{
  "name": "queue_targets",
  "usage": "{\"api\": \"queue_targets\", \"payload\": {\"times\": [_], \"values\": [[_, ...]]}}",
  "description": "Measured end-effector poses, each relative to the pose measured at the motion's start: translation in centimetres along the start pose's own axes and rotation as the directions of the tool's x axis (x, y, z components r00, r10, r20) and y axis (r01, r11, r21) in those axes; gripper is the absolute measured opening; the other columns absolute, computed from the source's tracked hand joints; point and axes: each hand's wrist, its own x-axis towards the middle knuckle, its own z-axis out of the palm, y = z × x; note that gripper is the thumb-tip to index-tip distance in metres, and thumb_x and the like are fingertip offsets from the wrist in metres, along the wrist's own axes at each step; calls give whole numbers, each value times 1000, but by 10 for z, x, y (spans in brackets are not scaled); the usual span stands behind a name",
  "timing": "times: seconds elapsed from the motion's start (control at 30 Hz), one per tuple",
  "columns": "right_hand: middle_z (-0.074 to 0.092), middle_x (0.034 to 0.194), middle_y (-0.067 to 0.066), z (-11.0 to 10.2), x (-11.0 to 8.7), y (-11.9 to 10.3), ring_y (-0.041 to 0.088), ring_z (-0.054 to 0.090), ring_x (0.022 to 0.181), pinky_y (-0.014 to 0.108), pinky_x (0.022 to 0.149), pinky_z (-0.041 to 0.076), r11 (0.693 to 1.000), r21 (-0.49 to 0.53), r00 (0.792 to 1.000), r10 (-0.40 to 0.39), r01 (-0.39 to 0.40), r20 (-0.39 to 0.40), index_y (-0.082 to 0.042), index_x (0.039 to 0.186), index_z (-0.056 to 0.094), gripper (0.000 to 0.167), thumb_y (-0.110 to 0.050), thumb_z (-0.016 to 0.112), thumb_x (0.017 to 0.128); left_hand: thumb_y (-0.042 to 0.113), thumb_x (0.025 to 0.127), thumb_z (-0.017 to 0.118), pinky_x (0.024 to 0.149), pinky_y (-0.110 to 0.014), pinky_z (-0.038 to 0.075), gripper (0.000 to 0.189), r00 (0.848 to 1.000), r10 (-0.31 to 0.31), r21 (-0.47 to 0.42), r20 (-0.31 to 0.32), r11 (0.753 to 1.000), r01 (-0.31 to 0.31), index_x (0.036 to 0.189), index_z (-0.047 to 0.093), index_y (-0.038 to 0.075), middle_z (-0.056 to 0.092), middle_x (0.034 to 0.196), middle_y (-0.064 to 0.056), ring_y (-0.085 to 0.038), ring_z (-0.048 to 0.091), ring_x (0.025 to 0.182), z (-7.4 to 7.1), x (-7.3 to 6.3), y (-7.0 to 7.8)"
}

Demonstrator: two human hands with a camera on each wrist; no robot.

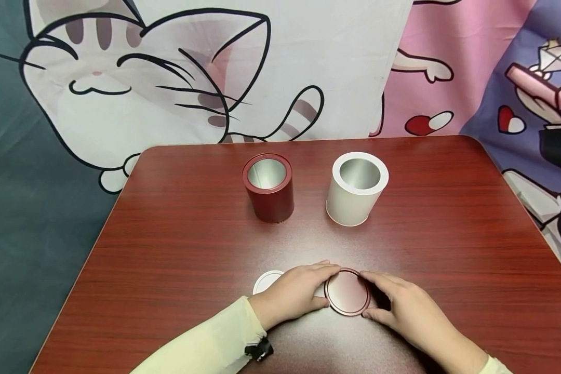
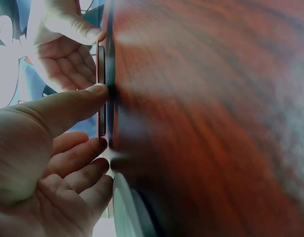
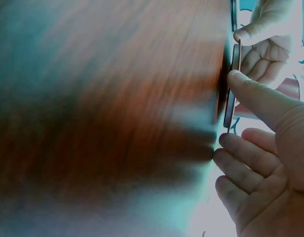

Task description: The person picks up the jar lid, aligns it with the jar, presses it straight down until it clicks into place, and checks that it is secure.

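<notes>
A round dark-red lid (image 1: 347, 292) is held flat between both hands, close over the table. My left hand (image 1: 295, 292) grips its left edge with thumb and index finger, and my right hand (image 1: 404, 306) does the same at the right edge. In the left wrist view the lid (image 2: 101, 74) shows edge-on, with the left thumb across its rim. The right wrist view also has the lid (image 3: 233, 89) edge-on, the right thumb on it. A white lid (image 1: 264, 282) lies on the table behind the left hand, which covers part of it.
Toward the far edge of the brown table (image 1: 168, 218) stand two upright topless cans: a dark-red can (image 1: 272, 205) on the left and a white can (image 1: 348, 205) on the right. A cartoon-printed cloth (image 1: 308, 62) hangs behind the table.
</notes>
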Motion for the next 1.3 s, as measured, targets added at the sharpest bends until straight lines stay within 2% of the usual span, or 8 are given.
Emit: {"api": "queue_targets", "payload": {"times": [0.23, 0.57, 0.83, 1.17, 1.3], "values": [[73, 112, -3, 2, 1, -1, 17, 71, 100, 35, 84, 56, 999, 43, 1000, -5, 6, -18, -13, 124, 70, 70, -30, 94, 62, 25, 86, 81, 114, -25, 35, 65, 1000, -21, -55, -5, 998, 21, 144, 54, 15, 57, 144, 0, -11, 47, 137, -2, -6, -1], [73, 115, -5, 2, 9, -3, 17, 71, 102, 8, 96, 42, 988, 148, 995, -31, 45, -91, -15, 127, 69, 69, -25, 94, 63, 27, 88, 79, 113, -27, 38, 66, 998, -41, -128, -53, 991, 34, 147, 52, 16, 55, 146, 2, -10, 47, 137, -14, -16, -10], [73, 115, -4, 2, 16, -4, 18, 71, 103, 7, 98, 41, 980, 188, 994, -50, 68, -97, -14, 127, 69, 69, -23, 94, 63, 30, 88, 79, 113, -32, 39, 66, 995, -29, -166, -98, 986, 12, 147, 52, 14, 56, 146, 1, -14, 48, 137, -20, -24, -15], [73, 115, -2, 0, 29, -8, 18, 71, 103, 6, 99, 40, 967, 236, 990, -65, 93, -121, -13, 126, 69, 68, -20, 94, 63, 29, 88, 79, 113, -30, 39, 66, 993, -31, -199, -114, 980, 8, 147, 52, 17, 56, 145, 3, -10, 50, 134, -30, -28, -23], [74, 114, -3, -1, 34, -11, 17, 71, 103, 7, 98, 41, 967, 236, 990, -70, 97, -123, -13, 127, 69, 68, -20, 94, 64, 28, 87, 80, 111, -33, 42, 67, 990, -30, -212, -139, 977, 0, 146, 52, 17, 57, 144, 2, -12, 52, 133, -35, -31, -26]]}}
